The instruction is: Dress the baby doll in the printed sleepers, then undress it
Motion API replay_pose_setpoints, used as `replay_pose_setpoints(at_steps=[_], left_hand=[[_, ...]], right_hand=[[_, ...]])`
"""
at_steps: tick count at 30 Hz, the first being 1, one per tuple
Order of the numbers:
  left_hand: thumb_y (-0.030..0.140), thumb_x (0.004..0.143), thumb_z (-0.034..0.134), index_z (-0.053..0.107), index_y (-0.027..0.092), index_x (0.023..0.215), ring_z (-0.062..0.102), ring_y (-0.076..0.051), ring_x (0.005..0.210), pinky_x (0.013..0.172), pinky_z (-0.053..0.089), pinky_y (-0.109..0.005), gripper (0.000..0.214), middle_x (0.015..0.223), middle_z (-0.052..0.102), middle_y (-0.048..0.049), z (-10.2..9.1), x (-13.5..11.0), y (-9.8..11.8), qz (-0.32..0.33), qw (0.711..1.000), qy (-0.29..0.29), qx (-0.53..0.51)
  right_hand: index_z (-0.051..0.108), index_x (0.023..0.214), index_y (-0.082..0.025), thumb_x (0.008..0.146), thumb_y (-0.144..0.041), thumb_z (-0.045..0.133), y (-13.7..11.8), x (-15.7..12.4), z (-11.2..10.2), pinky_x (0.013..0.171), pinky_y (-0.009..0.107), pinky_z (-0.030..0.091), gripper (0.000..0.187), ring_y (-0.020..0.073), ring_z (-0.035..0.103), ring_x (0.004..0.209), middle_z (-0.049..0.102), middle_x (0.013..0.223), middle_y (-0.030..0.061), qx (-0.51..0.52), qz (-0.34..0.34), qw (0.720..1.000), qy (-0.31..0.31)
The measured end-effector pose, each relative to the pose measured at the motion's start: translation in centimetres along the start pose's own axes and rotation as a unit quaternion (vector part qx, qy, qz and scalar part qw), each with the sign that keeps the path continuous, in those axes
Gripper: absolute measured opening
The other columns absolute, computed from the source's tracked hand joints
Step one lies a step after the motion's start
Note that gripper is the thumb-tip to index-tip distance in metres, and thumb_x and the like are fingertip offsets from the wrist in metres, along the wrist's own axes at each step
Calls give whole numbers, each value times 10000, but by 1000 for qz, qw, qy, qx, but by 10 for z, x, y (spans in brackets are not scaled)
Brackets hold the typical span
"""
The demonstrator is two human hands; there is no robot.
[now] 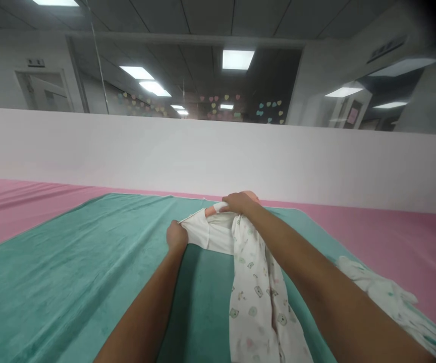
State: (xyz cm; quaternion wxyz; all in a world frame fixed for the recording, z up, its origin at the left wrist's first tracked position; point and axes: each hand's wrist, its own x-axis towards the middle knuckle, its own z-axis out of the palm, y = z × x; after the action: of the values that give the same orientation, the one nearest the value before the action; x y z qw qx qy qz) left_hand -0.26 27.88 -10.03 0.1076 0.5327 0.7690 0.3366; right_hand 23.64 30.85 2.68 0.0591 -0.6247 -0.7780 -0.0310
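What looks like a baby doll point(250, 194) lies ahead of me, mostly hidden by my right hand and the clothing. The doll is in a white baby garment point(218, 237); the part with small printed animals point(254, 292) hangs toward me. My left hand point(177, 236) is closed on the white cloth's outer edge and pulls it taut to the left. A bit of the doll's arm point(210, 210) shows at the cloth's upper edge. Over the top reaches my right hand point(237, 202), its fingers pinching white cloth beside that arm.
A teal blanket point(70, 272) covers the surface, with a pink cover point(17, 201) beneath it. Another crumpled white printed cloth point(384, 292) lies at the right. A low white partition point(218, 156) stands behind, with glass point(195, 80) above it.
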Motion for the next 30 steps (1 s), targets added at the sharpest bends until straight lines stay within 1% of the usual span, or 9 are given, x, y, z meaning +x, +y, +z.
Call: replay_pose_setpoints(at_steps=[6, 9, 14, 18, 22, 24, 26, 28, 30], left_hand=[[143, 819, 352, 571, 118, 924, 569, -314, 975, 755, 425, -379, 243, 987, 614, -206, 0, -1, 0, 9, 1000, 1, -12], [196, 811, 395, 581, 146, 925, 569, -309, 980, 786, 423, -379, 224, 967, 634, -167, 2, 1, 0, 16, 999, 1, -35], [255, 823, 392, 470, 210, 1133, 593, -222, 954, 746, 454, -301, 324, 1101, 615, -74, 5, 5, -4, 1, 995, 24, -93], [296, 840, 377, 491, 238, 1083, 599, -192, 941, 735, 453, -275, 274, 1099, 623, -34, 8, 7, -4, 20, 993, 16, -113], [303, 827, 398, 506, 232, 1076, 595, -222, 947, 749, 444, -305, 281, 1069, 638, -53, 8, 7, -3, 46, 992, 0, -114], [281, 816, 401, 511, 217, 1078, 591, -239, 955, 760, 441, -322, 292, 1053, 640, -73, 6, 5, -3, 53, 993, -5, -110], [264, 810, 391, 514, 201, 1084, 590, -257, 948, 755, 444, -341, 307, 1043, 637, -97, 3, 3, -1, 58, 993, -7, -103], [258, 811, 376, 511, 186, 1101, 587, -282, 941, 747, 446, -370, 328, 1046, 627, -123, 0, -2, 3, 66, 993, -5, -93], [250, 814, 362, 505, 180, 1121, 571, -300, 967, 767, 440, -397, 346, 1071, 610, -133, -2, -9, 10, 88, 993, 3, -84]], right_hand=[[626, 775, -265, 646, -621, 599, 9, -8, -12, 654, 337, 388, 380, 216, 575, 770, 630, 746, 37, 26, 13, 999, 40], [621, 841, -267, 699, -635, 529, -2, -6, -7, 664, 331, 400, 405, 223, 588, 793, 642, 784, 44, -13, -14, 1000, 10], [586, 966, -248, 751, -603, 475, -41, 3, 31, 716, 347, 416, 429, 239, 594, 843, 649, 901, 73, -72, -125, 989, -39], [591, 959, -211, 762, -553, 488, -69, 5, 66, 773, 405, 410, 407, 286, 573, 919, 637, 959, 122, -69, -156, 985, -26], [557, 1063, -206, 789, -523, 471, -84, -7, 77, 861, 422, 380, 428, 274, 530, 1026, 599, 1094, 122, -56, -181, 982, 5], [524, 1127, -245, 830, -485, 429, -77, -19, 73, 948, 418, 319, 393, 231, 493, 1096, 579, 1161, 72, -36, -195, 980, 31], [491, 1179, -272, 877, -422, 360, -55, -35, 66, 1004, 407, 255, 361, 192, 455, 1150, 556, 1216, 33, 16, -159, 982, 99], [478, 1207, -259, 904, -375, 291, -19, -58, 61, 1008, 382, 251, 374, 178, 443, 1163, 545, 1236, 36, 78, -65, 978, 182], [458, 1239, -221, 914, -342, 236, 26, -88, 65, 989, 366, 276, 412, 187, 430, 1176, 524, 1258, 69, 107, 41, 967, 226]])
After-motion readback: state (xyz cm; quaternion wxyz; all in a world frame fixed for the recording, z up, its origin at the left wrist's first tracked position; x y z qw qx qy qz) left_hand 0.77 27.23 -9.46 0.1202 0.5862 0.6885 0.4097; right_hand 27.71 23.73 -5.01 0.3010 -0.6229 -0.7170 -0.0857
